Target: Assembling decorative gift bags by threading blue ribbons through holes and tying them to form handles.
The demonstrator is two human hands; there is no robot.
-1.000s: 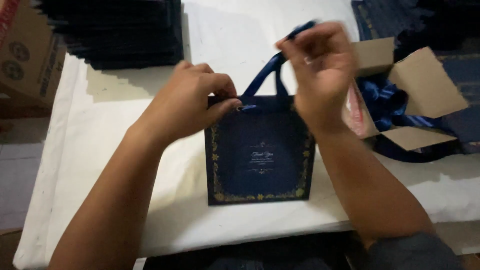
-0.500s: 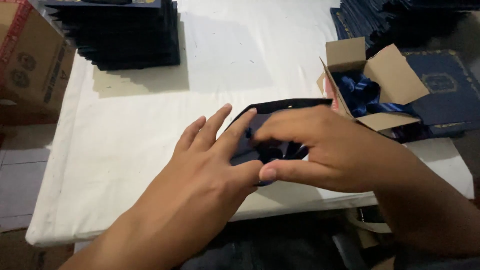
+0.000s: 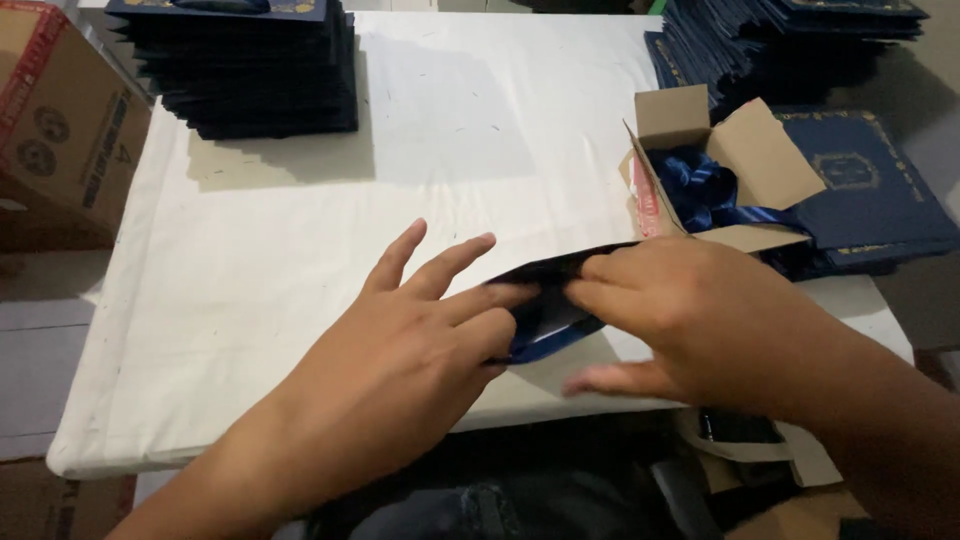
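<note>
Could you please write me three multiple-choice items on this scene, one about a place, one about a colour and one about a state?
1. Where is the open carton?
A. right of the hands
B. far left
C. under the table

2. What colour are the ribbons in it?
A. red
B. blue
C. green

3. How is the bag between the hands?
A. standing upright
B. hanging in the air
C. pressed flat on the table

Answers: 1 A, it sits at the table's right edge. 2 B, blue loops fill it. 3 C, the left hand and right hand press it down.
</note>
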